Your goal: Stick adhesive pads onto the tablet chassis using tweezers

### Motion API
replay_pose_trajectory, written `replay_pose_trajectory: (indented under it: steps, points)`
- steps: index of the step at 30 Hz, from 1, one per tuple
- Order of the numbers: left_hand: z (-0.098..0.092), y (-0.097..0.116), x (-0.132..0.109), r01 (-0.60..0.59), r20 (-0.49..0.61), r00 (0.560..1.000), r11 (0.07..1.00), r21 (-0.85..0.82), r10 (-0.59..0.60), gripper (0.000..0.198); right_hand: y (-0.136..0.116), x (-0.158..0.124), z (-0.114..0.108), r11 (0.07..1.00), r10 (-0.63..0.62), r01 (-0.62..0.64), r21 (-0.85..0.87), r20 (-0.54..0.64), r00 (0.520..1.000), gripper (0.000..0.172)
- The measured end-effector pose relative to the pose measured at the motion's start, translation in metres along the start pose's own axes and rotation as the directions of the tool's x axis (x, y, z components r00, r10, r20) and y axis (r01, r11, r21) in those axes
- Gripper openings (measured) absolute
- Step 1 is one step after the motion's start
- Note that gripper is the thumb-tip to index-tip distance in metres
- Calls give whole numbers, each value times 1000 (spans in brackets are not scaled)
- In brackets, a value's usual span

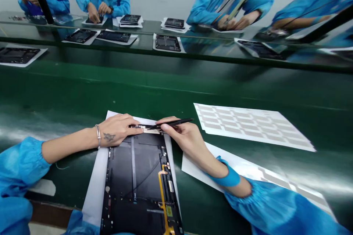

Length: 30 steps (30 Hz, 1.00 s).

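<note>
Black tweezers (172, 123) are pinched between the thumb and fingers of the right hand (184, 141). They lie almost level across the lower middle of the frame, tail rising slightly to the right, tips pointing left toward a small pale strip (147, 130) at the top edge of an opened tablet back (132, 170). The tweezers cross that panel's long axis, which runs up and down the frame, nearly at right angles.

The left hand (117, 130) comes in from the lower left, its fingers together and lying over the same edge, almost meeting the tweezer tips. Both hands are about equally close to the strip, with the left on its left side and the right behind the tweezers. Whether the left hand is clamped on anything can't be told, as its fingers hide what lies beneath them. The exact contact between the tips and the strip is also too small to make out.

The panel rests on a white sheet (95, 187) and is cut off by the bottom of the frame, along with a yellow flex cable (163, 194). To the right lies a sheet of pale pads (248, 126) (a second one (201, 165) runs under the right forearm). Farther off, along the top of the frame, co-workers' hands (99, 11) work at panels on a glass shelf (168, 31).
</note>
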<state>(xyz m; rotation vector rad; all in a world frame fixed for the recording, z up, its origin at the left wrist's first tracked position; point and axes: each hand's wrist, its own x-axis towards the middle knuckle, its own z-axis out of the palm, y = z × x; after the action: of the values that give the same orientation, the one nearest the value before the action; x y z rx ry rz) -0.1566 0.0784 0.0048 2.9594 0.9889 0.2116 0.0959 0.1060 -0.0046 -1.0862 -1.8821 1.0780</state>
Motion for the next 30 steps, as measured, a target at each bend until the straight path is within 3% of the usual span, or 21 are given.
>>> replay_pose_trajectory:
  steps: [10,15,20,26,30]
  points:
    - [1,3,7,-5,5,1000,1000,-19,6,37,-4,-3,-1,1000,14,-14,-18,26,1000,36]
    - [4,4,9,8,16,1000,1000,11,-8,37,-2,-2,-3,996,-34,38,-83,49,998,36]
    - [7,3,6,-18,-20,1000,999,29,19,38,2,-3,-17,981,-74,81,-177,44,996,39]
    - [4,2,3,-81,-41,995,990,113,86,38,4,-11,-38,977,-29,31,-209,16,999,34]
    - [-4,1,22,-66,48,997,981,185,58,26,10,-14,-37,995,57,-60,-82,-32,998,35]
